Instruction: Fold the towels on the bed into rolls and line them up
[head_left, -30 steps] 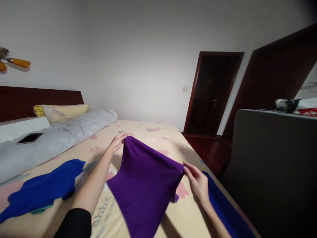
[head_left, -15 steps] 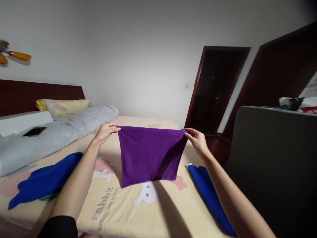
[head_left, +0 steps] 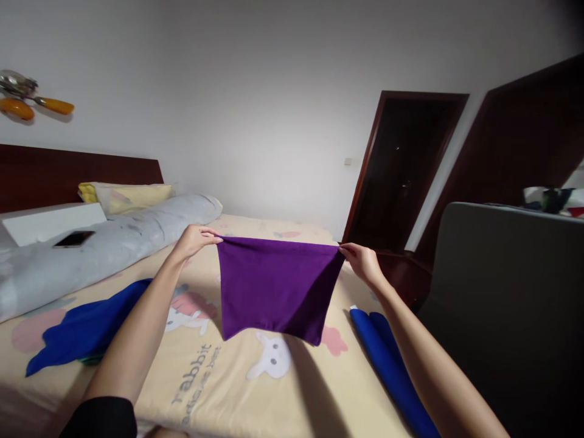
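Observation:
A purple cloth (head_left: 279, 289) hangs spread out above the bed (head_left: 228, 395), its top edge stretched between my hands. My left hand (head_left: 197, 241) pinches the top left corner, and my right hand (head_left: 361, 258) pinches the top right one. The lower edge hangs free and curves up in the middle. On the bed to the left lies a crumpled blue cloth (head_left: 86, 325), partly behind my left forearm, with a bit of green under it. A folded or rolled blue cloth (head_left: 387, 365) lies at the right, partly hidden by my right forearm.
A long grey bolster (head_left: 137, 240) crosses the bed's left side, with a phone (head_left: 75, 239) on it. Behind are a white box (head_left: 55, 224), a yellow pillow (head_left: 141, 198) and the dark headboard (head_left: 82, 173). A dark grey panel (head_left: 506, 304) stands at the right.
The purple cloth's lower edge has changed shape, its right lower corner now hanging lower. My right hand sits slightly lower. The view has shifted a little.

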The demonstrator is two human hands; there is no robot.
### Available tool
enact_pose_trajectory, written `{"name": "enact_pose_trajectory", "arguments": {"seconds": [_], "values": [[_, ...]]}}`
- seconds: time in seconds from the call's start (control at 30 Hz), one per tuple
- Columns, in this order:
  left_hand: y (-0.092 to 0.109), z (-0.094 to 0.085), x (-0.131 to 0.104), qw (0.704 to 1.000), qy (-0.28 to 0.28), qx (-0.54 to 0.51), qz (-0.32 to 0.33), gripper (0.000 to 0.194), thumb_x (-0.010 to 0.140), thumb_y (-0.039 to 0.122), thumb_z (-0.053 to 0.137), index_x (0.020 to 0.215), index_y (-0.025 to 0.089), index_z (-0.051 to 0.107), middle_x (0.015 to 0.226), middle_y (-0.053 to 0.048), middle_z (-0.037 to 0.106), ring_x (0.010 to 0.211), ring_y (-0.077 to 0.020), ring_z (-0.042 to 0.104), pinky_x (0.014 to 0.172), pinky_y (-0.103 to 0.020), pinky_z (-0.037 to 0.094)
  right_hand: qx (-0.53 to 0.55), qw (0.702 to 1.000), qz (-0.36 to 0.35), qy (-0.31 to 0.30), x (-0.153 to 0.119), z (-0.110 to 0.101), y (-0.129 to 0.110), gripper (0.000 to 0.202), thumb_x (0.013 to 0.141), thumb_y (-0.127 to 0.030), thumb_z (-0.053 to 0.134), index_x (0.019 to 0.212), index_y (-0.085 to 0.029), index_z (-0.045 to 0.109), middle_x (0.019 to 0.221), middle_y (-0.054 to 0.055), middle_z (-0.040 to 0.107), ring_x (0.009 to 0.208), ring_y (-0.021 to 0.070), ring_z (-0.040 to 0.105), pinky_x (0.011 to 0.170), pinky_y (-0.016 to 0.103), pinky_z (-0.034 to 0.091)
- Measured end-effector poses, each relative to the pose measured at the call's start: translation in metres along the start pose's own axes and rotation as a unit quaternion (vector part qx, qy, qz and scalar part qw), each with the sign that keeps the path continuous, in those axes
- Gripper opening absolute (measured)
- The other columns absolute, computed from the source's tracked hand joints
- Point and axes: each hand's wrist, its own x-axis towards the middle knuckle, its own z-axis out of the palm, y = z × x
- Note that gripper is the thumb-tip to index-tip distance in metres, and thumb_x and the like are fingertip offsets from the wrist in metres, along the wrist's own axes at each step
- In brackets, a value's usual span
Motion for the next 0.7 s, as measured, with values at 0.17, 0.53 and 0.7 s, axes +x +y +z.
{"name": "enact_pose_trajectory", "arguments": {"seconds": [0.17, 0.53, 0.7], "values": [[0.009, -0.005, -0.003, 0.992, -0.005, 0.126, 0.009, 0.030, 0.053, 0.040, 0.080, 0.070, 0.017, 0.073, 0.061, -0.002, 0.071, 0.066, -0.0195, 0.064, 0.063, -0.026, 0.042, -0.045, 0.997, -0.044, -0.042, 0.005, -0.006, -0.006, 0.044, 0.086, -0.054, 0.044, 0.076, -0.019, 0.067, 0.067, 0.007, 0.068, 0.061, 0.0194, 0.061, 0.062, 0.029, 0.042], [0.025, -0.011, -0.006, 0.985, -0.030, 0.165, 0.031, 0.021, 0.054, 0.038, 0.077, 0.061, 0.018, 0.071, 0.058, 0.002, 0.064, 0.061, -0.0149, 0.056, 0.059, -0.024, 0.037, 0.004, 0.998, 0.007, -0.069, 0.014, -0.022, -0.009, 0.047, 0.086, -0.061, 0.047, 0.081, -0.018, 0.065, 0.054, 0.000, 0.065, 0.046, 0.0138, 0.060, 0.053, 0.024, 0.044], [0.024, -0.015, -0.007, 0.991, -0.040, 0.125, 0.028, 0.023, 0.052, 0.036, 0.078, 0.063, 0.017, 0.071, 0.057, 0.002, 0.062, 0.059, -0.0141, 0.054, 0.057, -0.024, 0.037, 0.022, 0.996, 0.011, -0.081, 0.017, -0.027, -0.008, 0.041, 0.082, -0.057, 0.056, 0.082, -0.018, 0.066, 0.060, 0.001, 0.069, 0.054, 0.0152, 0.066, 0.054, 0.023, 0.047]]}}
